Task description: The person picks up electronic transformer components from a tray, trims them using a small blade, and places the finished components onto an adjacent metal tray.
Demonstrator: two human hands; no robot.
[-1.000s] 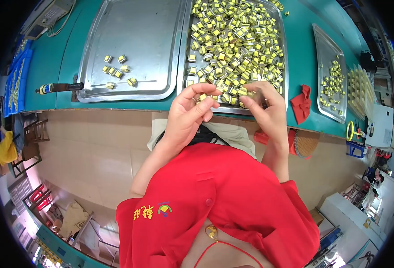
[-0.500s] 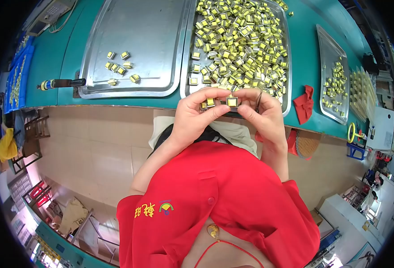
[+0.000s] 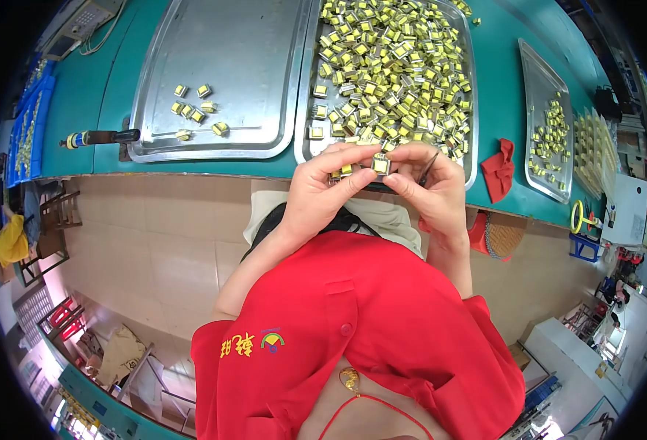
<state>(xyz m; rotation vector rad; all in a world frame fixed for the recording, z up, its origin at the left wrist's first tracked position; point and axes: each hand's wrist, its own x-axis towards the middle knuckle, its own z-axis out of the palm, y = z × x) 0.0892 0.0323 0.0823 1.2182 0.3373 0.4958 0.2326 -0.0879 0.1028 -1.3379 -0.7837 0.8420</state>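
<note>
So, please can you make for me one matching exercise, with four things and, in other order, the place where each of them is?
1. Red cloth
2. Raised part
3. Dark-handled tool
4. Heap of parts

A. In the middle tray
B. Just left of the left tray
C. Right of the middle tray
D. Between fingertips of left hand and right hand

Pairs: 1-C, 2-D, 3-B, 4-A

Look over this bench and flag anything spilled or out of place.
One small yellow part lies loose on the green tabletop, just outside the far right side of the heaped tray; it may have spilled over. Nothing else stands out.
</note>
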